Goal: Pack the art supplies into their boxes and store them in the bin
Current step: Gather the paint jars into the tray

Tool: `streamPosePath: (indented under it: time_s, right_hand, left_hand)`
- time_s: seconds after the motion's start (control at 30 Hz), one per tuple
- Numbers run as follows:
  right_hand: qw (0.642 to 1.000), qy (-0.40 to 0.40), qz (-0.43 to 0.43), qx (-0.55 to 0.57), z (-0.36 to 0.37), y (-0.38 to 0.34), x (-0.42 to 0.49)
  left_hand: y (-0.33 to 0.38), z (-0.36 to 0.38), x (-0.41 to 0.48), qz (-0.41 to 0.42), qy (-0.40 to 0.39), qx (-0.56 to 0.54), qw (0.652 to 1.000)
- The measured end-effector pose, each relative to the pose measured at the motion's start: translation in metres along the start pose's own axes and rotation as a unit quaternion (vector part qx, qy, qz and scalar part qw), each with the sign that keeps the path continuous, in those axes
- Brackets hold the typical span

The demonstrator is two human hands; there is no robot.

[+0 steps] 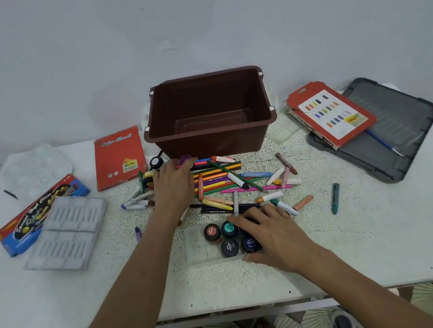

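- fingers (247, 220) of right hand (271, 233) spread flat over paint pots (211, 232) in clear tray (198, 248), near table's (61, 304) front edge.
- left hand (174, 182) reaches purple pot (186, 159) before bin (214, 138), back centre; grip unclear.
- pinch its lid, seat it in a free well.

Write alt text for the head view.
A person's right hand rests on paint pots in a clear tray while the left hand reaches for a purple pot beside an empty brown bin. Loose pencils and crayons litter the white table.
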State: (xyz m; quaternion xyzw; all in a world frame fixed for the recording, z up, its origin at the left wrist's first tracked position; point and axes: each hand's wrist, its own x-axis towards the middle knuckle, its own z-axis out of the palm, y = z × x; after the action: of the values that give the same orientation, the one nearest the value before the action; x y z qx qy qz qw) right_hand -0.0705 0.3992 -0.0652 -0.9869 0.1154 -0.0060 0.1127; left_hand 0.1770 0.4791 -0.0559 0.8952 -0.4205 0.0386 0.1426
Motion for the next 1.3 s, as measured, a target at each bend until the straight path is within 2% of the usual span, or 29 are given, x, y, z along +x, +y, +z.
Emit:
streamPosePath:
  time_s: [0.1, 0.23, 0.4, 0.5, 0.6, 0.8, 0.9, 1.03, 1.3]
  right_hand:
    - [1.000, -0.003, 0.001, 0.006, 0.000, 0.000, 0.000]
    - [1.000, -0.003, 0.003, 0.013, 0.000, 0.000, 0.000]
    - [1.000, 0.001, 0.005, 0.026, -0.001, 0.001, -0.001]
    - [1.000, -0.001, 0.006, 0.026, -0.001, 0.002, -0.001]
    - [1.000, -0.003, 0.008, 0.028, -0.001, 0.002, -0.001]
    - [1.000, -0.002, 0.008, 0.023, 0.001, 0.002, -0.001]
    - [1.000, -0.011, 0.009, 0.028, -0.001, 0.002, 0.000]
    - [0.999, -0.004, 0.011, 0.033, 0.000, 0.001, 0.000]
    - [0.999, -0.016, 0.017, 0.038, -0.006, -0.002, -0.001]
  left_hand:
    - [0.007, 0.004, 0.011, -0.023, -0.014, 0.025, 0.999]
    - [0.012, 0.010, 0.016, -0.048, -0.006, -0.025, 0.999]
    - [0.013, 0.009, 0.007, -0.036, 0.060, -0.098, 0.993]
    - [0.012, 0.003, -0.007, 0.000, 0.098, -0.139, 0.986]
    - [0.012, -0.010, -0.028, -0.004, 0.052, -0.203, 0.978]
    - [0.013, -0.034, -0.091, -0.095, -0.011, -0.267, 0.959]
    - [0.012, -0.040, -0.125, -0.082, -0.036, -0.292, 0.952]
    - [0.010, -0.035, -0.154, -0.063, -0.030, -0.286, 0.956]
    - [0.014, -0.022, -0.165, -0.032, -0.061, -0.269, 0.961]
